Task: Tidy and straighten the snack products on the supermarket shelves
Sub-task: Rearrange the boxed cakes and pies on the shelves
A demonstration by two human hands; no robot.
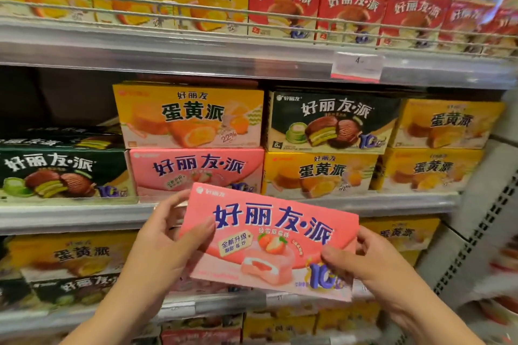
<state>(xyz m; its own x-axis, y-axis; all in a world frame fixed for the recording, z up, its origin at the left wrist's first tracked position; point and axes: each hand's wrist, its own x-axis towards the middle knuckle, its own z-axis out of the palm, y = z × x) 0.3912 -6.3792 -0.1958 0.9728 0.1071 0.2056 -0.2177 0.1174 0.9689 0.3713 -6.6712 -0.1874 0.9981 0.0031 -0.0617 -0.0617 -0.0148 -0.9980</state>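
Note:
I hold a pink strawberry pie box [269, 235] in front of the middle shelf, tilted slightly clockwise, its printed face toward me. My left hand [171, 235] grips its left end, thumb on the front. My right hand [361, 258] grips its lower right corner, thumb across the front. Behind it on the shelf stands another pink box [196, 171] with a yellow egg-yolk pie box [187, 115] stacked on top.
A green matcha box [61, 171] lies left of the pink one, with a dark gap [61, 98] above it. Green [330, 120] and yellow boxes [319, 173] fill the right. Rows of yellow and red boxes line the top shelf behind a wire rail [252, 22]. A grey upright [482, 232] stands right.

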